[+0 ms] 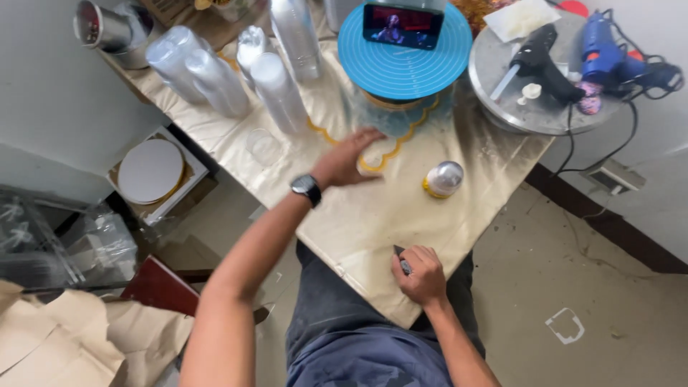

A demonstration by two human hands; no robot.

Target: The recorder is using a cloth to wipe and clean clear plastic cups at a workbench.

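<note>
Two bare hands were at work over the gold-covered table [401, 236], and the step in hand looked like positioning: the left hand [349, 159] lay flat, fingers loosely spread, pressing on a small pale disc with a scalloped gold edge [375, 165], which lay on the cloth just in front of the blue turntable [405, 61]. That hand gripped nothing; it only rested on the disc, palm down, with most of the disc hidden beneath it. A black wristwatch [307, 188] sat on that wrist.

The right hand [421, 274] was curled tightly near the table's near edge, closed around a small dark cutting tool [401, 259] whose tip poked out toward the disc. Hand and disc were well apart.

My reading was that the disc was being steadied while the blade waited. A next move would call for bringing the tool across to the disc's rim without shifting the disc, and keeping the left fingers clear of the edge.

Between the two hands, a little to the right, stood a domed silver object on a yellow base [443, 179], untouched. Stacks of clear plastic cups [215, 79] lay along the far left of the table, a phone [403, 25] leaned on the turntable, and glue guns [573, 61] rested on a round metal stand [516, 107]
</note>
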